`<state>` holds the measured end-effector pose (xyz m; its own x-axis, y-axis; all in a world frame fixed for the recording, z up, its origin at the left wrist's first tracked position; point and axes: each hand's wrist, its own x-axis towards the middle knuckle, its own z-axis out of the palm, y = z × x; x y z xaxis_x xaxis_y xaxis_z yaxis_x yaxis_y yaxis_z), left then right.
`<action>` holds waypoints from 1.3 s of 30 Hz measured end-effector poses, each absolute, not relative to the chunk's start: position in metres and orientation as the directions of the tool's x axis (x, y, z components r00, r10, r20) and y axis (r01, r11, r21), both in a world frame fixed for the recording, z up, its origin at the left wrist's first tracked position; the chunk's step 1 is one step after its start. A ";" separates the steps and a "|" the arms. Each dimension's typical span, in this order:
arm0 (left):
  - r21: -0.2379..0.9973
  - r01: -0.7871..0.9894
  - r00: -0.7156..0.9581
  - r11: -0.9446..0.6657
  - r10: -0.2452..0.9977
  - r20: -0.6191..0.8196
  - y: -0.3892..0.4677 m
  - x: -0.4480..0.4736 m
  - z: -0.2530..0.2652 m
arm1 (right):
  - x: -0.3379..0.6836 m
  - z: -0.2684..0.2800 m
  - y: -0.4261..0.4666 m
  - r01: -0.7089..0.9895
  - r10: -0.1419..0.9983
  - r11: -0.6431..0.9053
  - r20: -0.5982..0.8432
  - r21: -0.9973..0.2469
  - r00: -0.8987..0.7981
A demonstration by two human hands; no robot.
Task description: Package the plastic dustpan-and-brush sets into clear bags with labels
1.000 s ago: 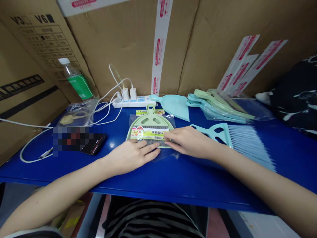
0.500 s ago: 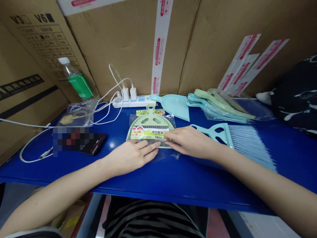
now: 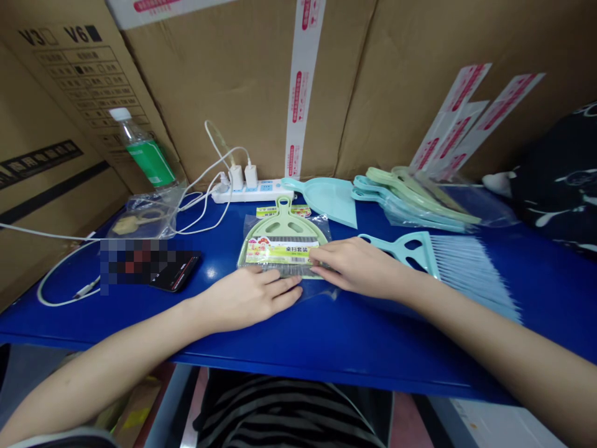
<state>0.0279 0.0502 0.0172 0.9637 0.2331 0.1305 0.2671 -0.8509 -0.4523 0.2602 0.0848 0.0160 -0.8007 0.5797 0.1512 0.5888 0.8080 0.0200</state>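
A green dustpan and brush set [image 3: 280, 225] lies in a clear plastic bag on the blue table, its handle pointing away from me and grey bristles showing. Across it runs a printed paper label [image 3: 280, 250]. My left hand [image 3: 252, 297] rests at the bag's near edge with fingers stretched out and flat. At the right side, my right hand [image 3: 349, 264] pinches the bag between thumb and fingers; the fingertips partly cover the label's end. Just beyond my right wrist is a loose light-blue brush [image 3: 415, 249], its bristles toward the right.
Behind the set lie a light-blue dustpan [image 3: 331, 198] and several bagged blue and green pieces [image 3: 415, 199]. A white power strip [image 3: 254, 193] with cables stands by the cardboard. Leftward are a bottle [image 3: 149, 155], a clear bag [image 3: 144, 218] and a dark phone-like object [image 3: 177, 270].
My left fingers have shifted slightly toward me along the bag's near edge, showing more of the grey bristles. My right hand and the set stay nearly in place.
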 end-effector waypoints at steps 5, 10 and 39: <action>-0.435 0.290 0.957 -0.852 0.271 0.107 0.050 0.029 0.016 | 0.260 0.016 0.085 0.589 0.580 0.808 0.147 0.017 -0.801; -0.449 0.329 0.941 -0.830 0.328 0.084 0.049 0.029 0.015 | 0.260 0.015 0.085 0.589 0.581 0.808 0.152 0.006 -0.800; -0.499 0.297 0.954 -0.814 0.231 0.190 0.050 0.027 0.018 | 0.259 0.018 0.084 0.601 0.598 0.799 0.107 0.005 -0.795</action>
<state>0.0265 0.0502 0.0180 0.9542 0.2309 0.1905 0.2966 -0.8142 -0.4991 0.2589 0.0840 0.0175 -0.7947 0.5975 0.1070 0.6014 0.7989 0.0048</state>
